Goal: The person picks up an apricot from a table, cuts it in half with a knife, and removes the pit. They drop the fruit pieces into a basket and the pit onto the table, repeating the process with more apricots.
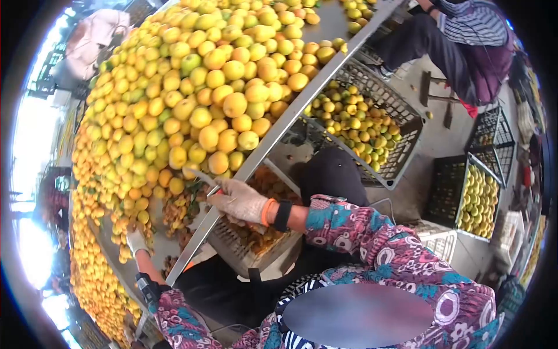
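Note:
My right hand [239,200], in a pale work glove, is closed round a knife [200,175] with a curved blade and a bit of red handle. It hovers by the metal rim [279,134] of the sorting table, at the edge of a big heap of yellow-orange round fruit [200,116]. My left hand [138,241], also gloved, reaches into the lower edge of the heap and touches fruit there; its fingers are partly hidden. Between the hands lie brownish, shrivelled bits [177,210] on the table.
Under the rim near my knees stands a crate [256,247] of brownish scraps. Right of it, a black crate [407,148] holds greener fruit. Further right is another fruit crate [447,192]. A co-worker [465,46] sits at upper right near a small wooden stool [440,93].

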Motion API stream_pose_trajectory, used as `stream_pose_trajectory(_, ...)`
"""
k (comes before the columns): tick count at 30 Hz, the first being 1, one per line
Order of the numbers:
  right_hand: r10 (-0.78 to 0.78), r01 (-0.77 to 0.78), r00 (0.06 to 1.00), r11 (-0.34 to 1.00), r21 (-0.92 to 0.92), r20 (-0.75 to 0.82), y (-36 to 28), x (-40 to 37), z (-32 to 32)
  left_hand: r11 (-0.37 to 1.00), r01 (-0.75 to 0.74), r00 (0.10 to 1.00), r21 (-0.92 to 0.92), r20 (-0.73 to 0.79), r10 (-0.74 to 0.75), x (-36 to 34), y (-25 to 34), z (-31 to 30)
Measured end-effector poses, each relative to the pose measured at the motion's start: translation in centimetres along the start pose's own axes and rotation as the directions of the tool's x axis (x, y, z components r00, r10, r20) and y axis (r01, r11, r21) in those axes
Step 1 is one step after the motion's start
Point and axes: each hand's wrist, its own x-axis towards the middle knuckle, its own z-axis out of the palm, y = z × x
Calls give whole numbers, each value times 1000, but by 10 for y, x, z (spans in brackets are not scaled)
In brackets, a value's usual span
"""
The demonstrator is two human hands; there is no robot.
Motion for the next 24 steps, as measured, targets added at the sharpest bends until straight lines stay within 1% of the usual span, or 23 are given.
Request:
stream_pose_trajectory(1,-2,2,1000,1000,-7,-5,3,1,4,978,-143,986,154,-59,153,3,-2,4)
stream_pose_trajectory(2,10,-10,1000,1000,-11,-4,1,0,3,913,-252,946,322,-117,302,7,-5,7)
stream_pose_trajectory(5,33,-33,999,999,-12,21,0,-1,2,885,-219,921,411,-213,327,17,-13,12)
stream_pose_trajectory(6,17,-16,1000,1000,-17,19,1,0,3,828,-201,915,523,-201,349,21,-21,8)
stream_pose_trajectory(8,-17,17,1000,1000,-24,5,5,2,5,674,-162,907,720,-161,390,28,-34,6)
stream_pose_trajectory(9,-53,53,999,998,-16,6,8,3,5,828,-210,923,520,-173,343,5,-20,20)
stream_pose_trajectory(11,-29,30,1000,999,-33,9,6,2,3,698,-391,839,599,-80,538,-3,-26,29)
stream_pose_trajectory(12,-19,20,1000,999,-41,13,6,2,3,616,-472,779,631,-28,626,-16,-17,38)
stream_pose_trajectory(13,-10,11,1000,999,-34,23,4,0,3,808,-447,873,385,-8,487,-30,-7,49)
stream_pose_trajectory(15,-50,52,998,997,-57,29,5,-1,3,664,-559,787,497,65,614,-58,5,75)
stream_pose_trajectory(17,-79,82,996,992,-93,33,3,-5,2,719,-552,816,423,98,569,-28,-25,65)
stream_pose_trajectory(20,-107,111,994,980,-163,34,-5,-19,-1,436,-616,710,656,223,668,-45,-10,70)
stream_pose_trajectory(22,-125,130,991,970,-204,37,-7,-26,-4,578,-564,791,590,186,583,-56,-3,74)
stream_pose_trajectory(24,-225,226,974,942,-249,33,13,-13,-7,704,-490,862,514,167,478,-67,-1,73)
